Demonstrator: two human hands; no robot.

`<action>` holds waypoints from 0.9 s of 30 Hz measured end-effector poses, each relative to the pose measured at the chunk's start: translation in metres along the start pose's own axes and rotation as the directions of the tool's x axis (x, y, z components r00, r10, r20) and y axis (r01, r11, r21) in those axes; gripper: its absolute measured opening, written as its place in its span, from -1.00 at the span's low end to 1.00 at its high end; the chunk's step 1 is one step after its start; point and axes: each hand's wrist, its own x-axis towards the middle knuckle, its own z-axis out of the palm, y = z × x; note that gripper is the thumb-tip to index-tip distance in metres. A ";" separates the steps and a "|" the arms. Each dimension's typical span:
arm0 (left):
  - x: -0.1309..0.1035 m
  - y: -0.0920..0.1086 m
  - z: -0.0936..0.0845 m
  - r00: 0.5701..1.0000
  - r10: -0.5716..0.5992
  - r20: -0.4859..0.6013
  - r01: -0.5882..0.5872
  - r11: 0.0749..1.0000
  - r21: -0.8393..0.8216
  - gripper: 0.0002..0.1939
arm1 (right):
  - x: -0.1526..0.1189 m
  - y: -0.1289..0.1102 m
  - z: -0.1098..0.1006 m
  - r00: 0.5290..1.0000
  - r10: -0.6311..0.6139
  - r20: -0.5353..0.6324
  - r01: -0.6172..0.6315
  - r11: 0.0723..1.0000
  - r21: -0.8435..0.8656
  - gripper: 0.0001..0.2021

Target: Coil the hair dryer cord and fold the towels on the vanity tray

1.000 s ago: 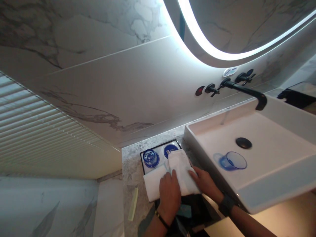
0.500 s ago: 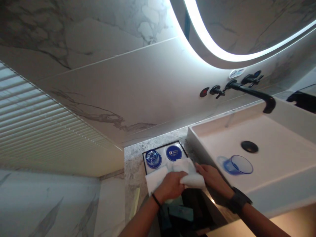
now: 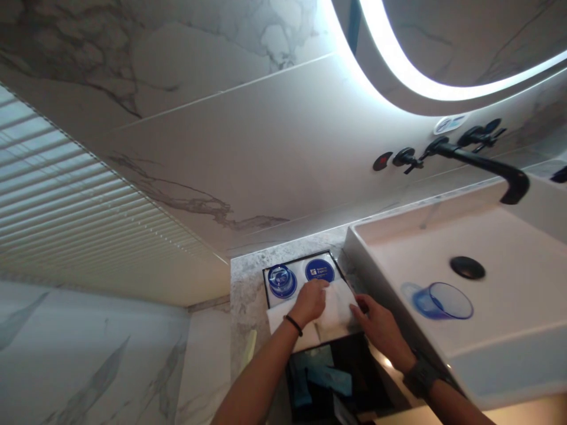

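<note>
Two white folded cloths lie side by side on the tray. My left hand (image 3: 310, 304) reaches over them, its fingers closed on the upper edge of the right-hand white cloth (image 3: 340, 307). At that cloth's right edge, my right hand (image 3: 376, 321) pinches it between thumb and fingers. The other white cloth (image 3: 279, 316) is partly hidden under my left wrist. Behind the cloths, an upside-down blue glass (image 3: 280, 278) stands on a round blue coaster, beside a second blue coaster (image 3: 319, 271) with white print.
A dark open box (image 3: 363, 372) with light-blue packets (image 3: 330, 379) sits in front of the cloths. To the right, a blue glass (image 3: 443, 301) lies tipped over in the white basin (image 3: 522, 277), below a black faucet (image 3: 482, 162). Marble countertop (image 3: 248, 286) borders the tray.
The cloth that was folded up between my hands now lies flatter on the tray. My left hand has moved up to its far edge. The view has shifted slightly.
</note>
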 end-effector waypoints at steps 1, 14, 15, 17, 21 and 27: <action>0.001 -0.002 0.000 1.000 0.001 0.009 -0.001 1.000 -0.018 -0.63 | 0.000 0.001 0.000 1.000 0.014 -0.002 -0.014 1.000 0.018 -0.38; -0.037 0.022 0.002 0.939 -0.314 -0.138 0.296 0.946 -0.133 -0.38 | -0.006 0.009 0.006 0.996 0.083 -0.007 -0.080 0.976 0.201 -0.29; -0.038 0.023 0.008 0.934 -0.322 -0.155 0.289 0.936 -0.200 -0.38 | -0.008 0.010 0.006 0.997 0.080 -0.011 -0.076 0.977 0.197 -0.30; -0.039 0.025 0.017 0.921 -0.337 -0.196 0.271 0.915 -0.300 -0.39 | -0.012 0.013 0.005 0.996 0.077 -0.034 -0.071 0.983 0.167 -0.30; -0.043 0.027 0.024 0.909 -0.386 -0.157 0.314 0.881 -0.354 -0.38 | -0.013 0.014 0.005 0.996 0.049 -0.077 -0.045 0.998 0.051 -0.29; -0.050 0.031 0.028 0.926 -0.340 -0.163 0.296 0.924 -0.242 -0.37 | -0.008 0.012 0.007 0.997 -0.040 -0.065 0.035 0.996 -0.077 -0.32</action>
